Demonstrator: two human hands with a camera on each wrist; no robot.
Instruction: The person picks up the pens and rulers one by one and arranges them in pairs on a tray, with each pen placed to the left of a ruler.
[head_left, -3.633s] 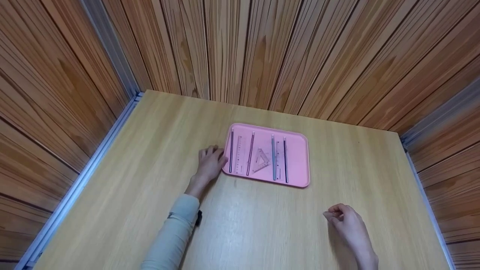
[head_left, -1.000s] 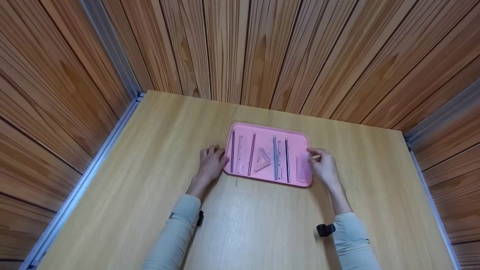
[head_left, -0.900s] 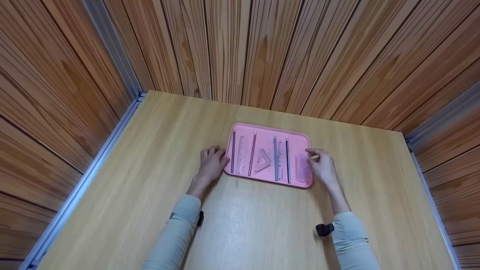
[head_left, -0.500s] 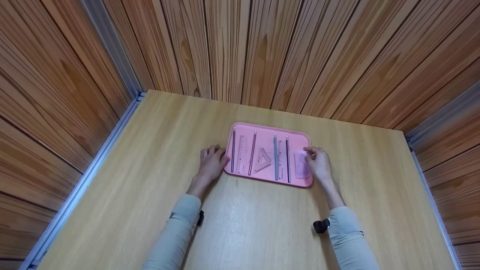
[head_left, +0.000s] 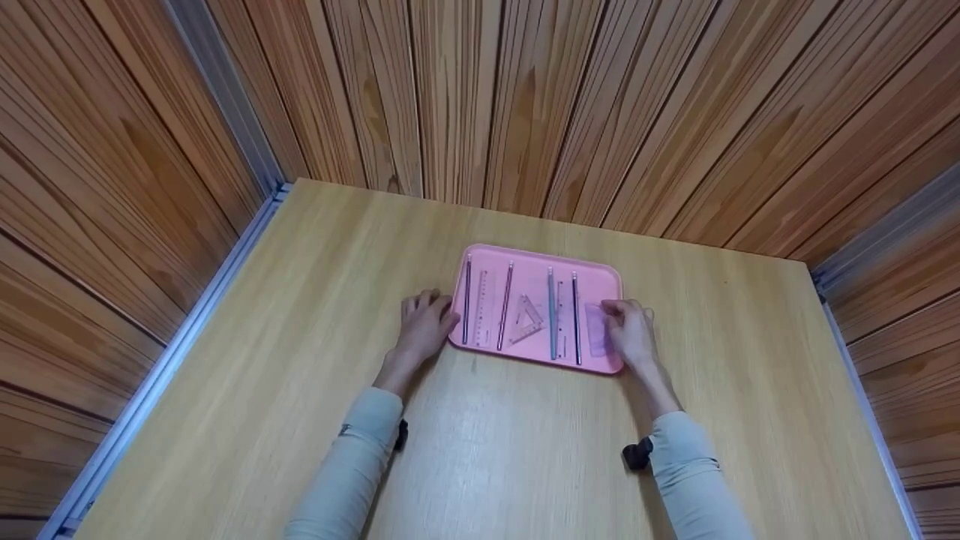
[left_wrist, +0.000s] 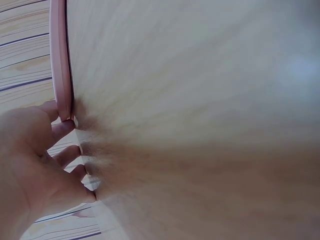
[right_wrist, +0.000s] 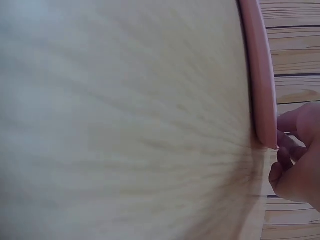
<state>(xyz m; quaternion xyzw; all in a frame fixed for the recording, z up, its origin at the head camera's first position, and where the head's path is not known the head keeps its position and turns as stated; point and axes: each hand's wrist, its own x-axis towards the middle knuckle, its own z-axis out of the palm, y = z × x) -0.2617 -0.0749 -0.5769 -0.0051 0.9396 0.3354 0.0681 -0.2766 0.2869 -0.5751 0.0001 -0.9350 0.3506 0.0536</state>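
Observation:
A pink tray [head_left: 596, 282] lies on the table. My left hand [head_left: 424, 326] holds its left rim; in the left wrist view the thumb and forefinger meet at the tray edge [left_wrist: 61, 65], the other fingertips on the table. At the tray's right end my right hand [head_left: 631, 331] pinches a see-through purple rectangular piece [head_left: 598, 334] over the tray floor. In the right wrist view the raised tray wall [right_wrist: 262, 75] hides that piece. Beside it on the tray lie a dark pencil [head_left: 576, 321], a teal pencil [head_left: 553, 315] and a clear ruler [head_left: 562, 326].
Further left on the tray are a clear set square [head_left: 532, 310], a red pencil [head_left: 505, 307], another clear ruler [head_left: 481, 307] and a black pencil [head_left: 466, 300]. Wood-plank walls [head_left: 517, 112] enclose the table [head_left: 480, 450] at the back and sides.
From low on the right of the table, my right hand has reached the tray's right end. Over the last second it has shifted slightly left with the purple piece. The left hand stays put.

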